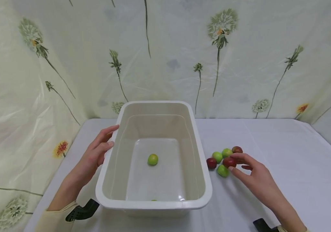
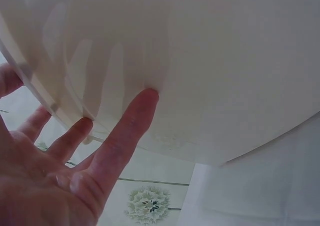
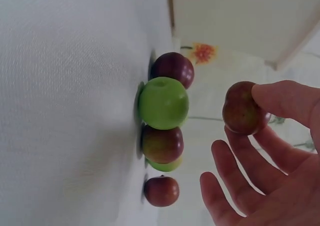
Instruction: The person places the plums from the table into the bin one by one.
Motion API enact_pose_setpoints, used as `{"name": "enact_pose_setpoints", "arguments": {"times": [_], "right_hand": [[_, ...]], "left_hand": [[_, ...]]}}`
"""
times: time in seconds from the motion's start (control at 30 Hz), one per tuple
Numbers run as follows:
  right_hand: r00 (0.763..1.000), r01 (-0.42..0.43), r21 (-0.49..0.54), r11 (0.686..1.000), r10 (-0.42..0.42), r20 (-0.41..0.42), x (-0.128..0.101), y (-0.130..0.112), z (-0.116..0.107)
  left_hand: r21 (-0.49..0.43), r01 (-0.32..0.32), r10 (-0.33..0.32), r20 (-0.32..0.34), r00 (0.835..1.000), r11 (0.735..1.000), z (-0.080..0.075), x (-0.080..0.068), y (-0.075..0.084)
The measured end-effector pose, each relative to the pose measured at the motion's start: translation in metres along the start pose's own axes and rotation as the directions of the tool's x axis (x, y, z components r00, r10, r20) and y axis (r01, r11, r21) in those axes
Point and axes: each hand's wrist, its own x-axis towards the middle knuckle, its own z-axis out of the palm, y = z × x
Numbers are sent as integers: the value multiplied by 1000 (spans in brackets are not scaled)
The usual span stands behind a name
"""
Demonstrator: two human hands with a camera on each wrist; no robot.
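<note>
My right hand [image 1: 255, 175] pinches a dark red plum [image 3: 245, 108] between thumb and fingers, lifted off the table. Below and around it, a green plum [image 1: 222, 170], a red plum [image 1: 211, 163] and several more red and green ones rest on the cloth in a loose cluster. At centre stands a deep off-white plastic basin [image 1: 207, 190]. One green plum [image 1: 152, 159] lies on its floor, and a sliver of green fruit [image 1: 154, 200] shows behind the near rim. With extended fingers, my left hand [image 1: 91, 158] touches the basin's left side under the rim.
A white cloth covers the table [image 1: 284, 151]. Behind and to the left hangs a pale curtain [image 1: 165, 77] printed with dandelions. The plum cluster sits close to the basin's right wall.
</note>
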Motion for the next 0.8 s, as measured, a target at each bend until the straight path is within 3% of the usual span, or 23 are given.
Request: {"name": "enact_pose_setpoints", "arguments": {"times": [0.5,0.8], "right_hand": [[998,56,-33,998,-56,-13,8,-9,2],[999,47,40,998,-47,7,18,-21,9]], "left_hand": [[-3,-3,3,-11,1000,1000,1,2,-1],[-1,-6,6,-22,1000,1000,1,1,-4]]}}
